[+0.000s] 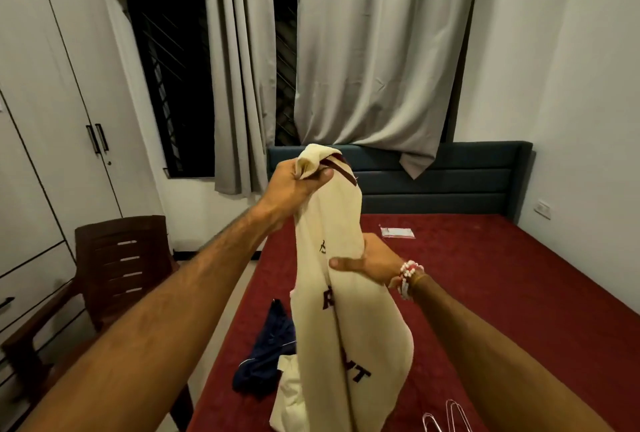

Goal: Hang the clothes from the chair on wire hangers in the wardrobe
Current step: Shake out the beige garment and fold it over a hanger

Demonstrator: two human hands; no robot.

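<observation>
I hold the shirt [349,293] up in front of me over the near edge of the bed [502,293], so that it hangs free and I can find its neck before a hanger goes in. My left hand [298,186] is closed tight round the top of it, bunching the collar in my fist. This is the high point from which all the cloth drops. My right hand [370,258] takes it halfway down: the thumb lies across the front and the fingers go behind the fabric (I cannot see them there), a pinch that steadies the body of the shirt and keeps it from twisting.

The shirt is cream, soft and thick-looking, with a dark maroon band at the collar, a small dark emblem on the chest and large dark letters running down the front, partly lost in the folds. It hangs as a narrow crumpled column, not spread. A paler piece shows at its lower left; whether that is a sleeve or another garment I cannot tell.

The wire hangers [446,414] lie on the red sheet low to my right, near enough to reach, I judge, once one hand is freed. A dark blue garment [266,352] lies crumpled on the bed just left of the shirt. The brown chair [117,265] stands to the left, beside the bed, and behind it the white wardrobe [52,85] has its doors shut, so they must be opened before anything goes in. Grey curtains [377,61] hang over the dark window beyond the headboard.
</observation>
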